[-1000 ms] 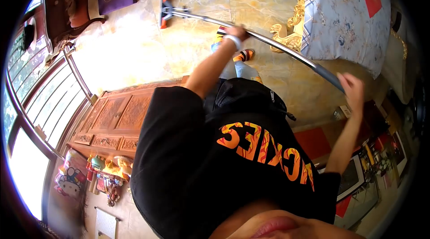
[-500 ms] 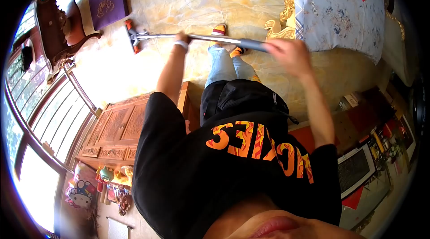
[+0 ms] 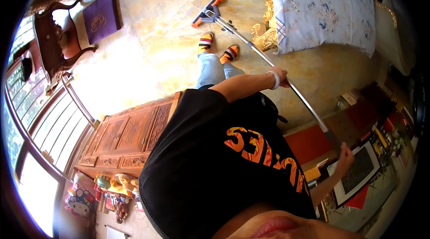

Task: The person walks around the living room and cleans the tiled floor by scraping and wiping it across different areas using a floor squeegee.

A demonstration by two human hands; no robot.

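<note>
A long-handled mop slants across my front, its metal pole running from far left to near right. Its narrow head, dark with orange ends, is at the floor just beyond my feet. My left hand, with a white band on its wrist, is wrapped around the middle of the pole. Lower right, my right hand is closed at the dark grip on the pole's upper end. Part of that hand is blurred against the things behind it.
A bed or couch with a flowered cover and gold carved trim stands at the right. A purple cushion and a carved wooden chair are far left. A wooden cabinet is beside me; cluttered furniture lies right.
The mop head has swung from the left to the front of my feet. My left hand has moved right, and my right hand has drawn back toward the lower right, tilting the pole steeply.
</note>
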